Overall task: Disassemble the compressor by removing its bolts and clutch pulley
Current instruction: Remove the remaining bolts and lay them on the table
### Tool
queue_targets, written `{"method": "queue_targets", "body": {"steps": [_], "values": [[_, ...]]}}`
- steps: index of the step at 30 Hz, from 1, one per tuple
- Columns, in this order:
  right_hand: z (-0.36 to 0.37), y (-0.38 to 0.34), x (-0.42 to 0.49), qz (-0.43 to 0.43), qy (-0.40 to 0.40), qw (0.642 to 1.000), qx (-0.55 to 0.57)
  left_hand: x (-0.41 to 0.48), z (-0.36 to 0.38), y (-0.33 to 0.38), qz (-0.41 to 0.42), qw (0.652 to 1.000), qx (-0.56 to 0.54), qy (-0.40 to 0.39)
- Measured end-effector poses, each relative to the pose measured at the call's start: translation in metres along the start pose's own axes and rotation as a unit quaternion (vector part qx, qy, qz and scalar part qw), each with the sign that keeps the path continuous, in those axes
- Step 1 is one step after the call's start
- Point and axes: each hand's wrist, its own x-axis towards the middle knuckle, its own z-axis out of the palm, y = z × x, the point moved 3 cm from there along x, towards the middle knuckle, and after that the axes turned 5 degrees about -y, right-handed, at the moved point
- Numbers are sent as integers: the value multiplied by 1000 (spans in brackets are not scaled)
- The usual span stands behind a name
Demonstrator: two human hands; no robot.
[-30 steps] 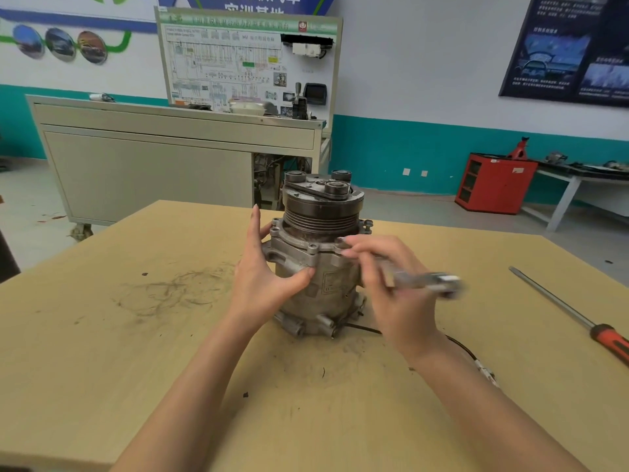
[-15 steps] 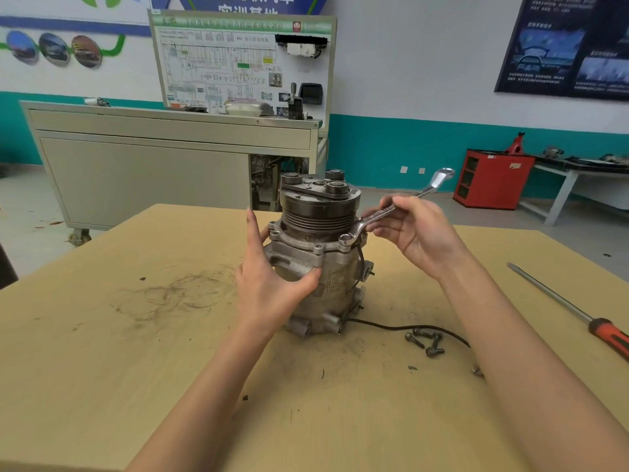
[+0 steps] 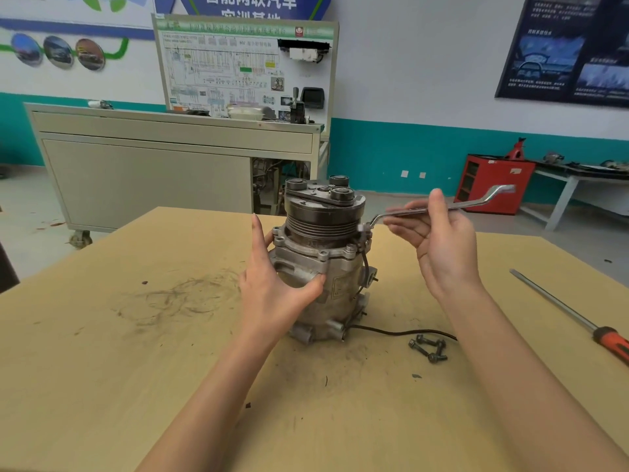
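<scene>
Where the middle of the table [image 3: 136,369] lies, one compressor [image 3: 335,287] stands upright, its grooved clutch pulley [image 3: 323,216] uppermost.

Flange bolts [image 3: 323,256]: several heads seated round the housing rim below the pulley.

Left hand [image 3: 272,284]: at 9 o'clock of the compressor, clasping the housing, thumb pressed on the near face, fingers straight up along the far left side.

Right hand [image 3: 439,240]: at 2 o'clock of the compressor, raised off the table, palm toward the camera, pinching the shank of a wrench [image 3: 483,201] between thumb on top and fingers beneath.

Wrench: offset ring type, lying near level; one end reaches the flange at the compressor's 3 o'clock edge and appears to sit on a bolt head there, though the seating is too small to confirm. The other end points away toward 2 o'clock.

Loose bolts [image 3: 429,349]: a small dark cluster on the table at 4 o'clock of the compressor, apart from it.

Black wire [image 3: 391,332]: runs from the compressor's base along the table toward the loose bolts.

Screwdriver [image 3: 571,315]: orange-handled, long shaft, lying on the table at 3 o'clock, well apart from the compressor, handle toward the near right edge.

Background, 12 o'clock: grey wheeled cabinet [image 3: 153,172] with a wiring-diagram board [image 3: 238,63] above it. At 2 o'clock: red cabinet [image 3: 493,185] against the teal-banded wall.
</scene>
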Motion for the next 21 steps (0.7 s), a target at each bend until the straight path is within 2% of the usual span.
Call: {"method": "queue_targets", "body": {"steps": [2, 3, 4, 7, 9, 10, 13, 14, 16, 17, 18, 19, 20, 21], "values": [[9, -8, -13, -109, -8, 986, -122, 1, 1, 0, 1, 1000, 1, 1], [16, -13, -20, -175, -22, 968, -176, 1, 1, 0, 2, 1000, 3, 2], [23, -18, -25, -246, -39, 941, -229, 1, 2, 0, 2, 1000, 4, 3], [41, -26, -39, -415, -79, 822, -383, 1, 2, -1, 1, 1000, 2, 5], [44, -24, -45, -464, -83, 757, -453, 1, 1, 0, 1, 1000, -1, 6], [44, -23, -48, -475, -80, 736, -476, 1, 1, 0, 1, 1000, -4, 6], [41, -18, -57, -475, -94, 721, -496, 1, 2, -2, 1, 1000, -7, 3], [42, -15, -59, -483, -102, 707, -506, 2, 2, -3, 1, 1000, -6, 3], [43, -10, -64, -519, -106, 654, -540, 2, 2, -3, 2, 1000, -5, 3], [41, -8, -64, -523, -110, 651, -538, 2, 2, -3, 3, 1000, -6, 4], [38, -5, -63, -504, -116, 687, -510, 2, 2, -3, 4, 1000, -6, 4], [32, -4, -60, -450, -120, 762, -449, 2, 2, -3, 4, 1000, -8, 4], [25, -3, -53, -361, -111, 856, -353, 2, 2, -3, 3, 1000, -9, 4], [17, 1, -45, -246, -92, 934, -241, 2, 2, -3, 2, 1000, -10, 5]]}}
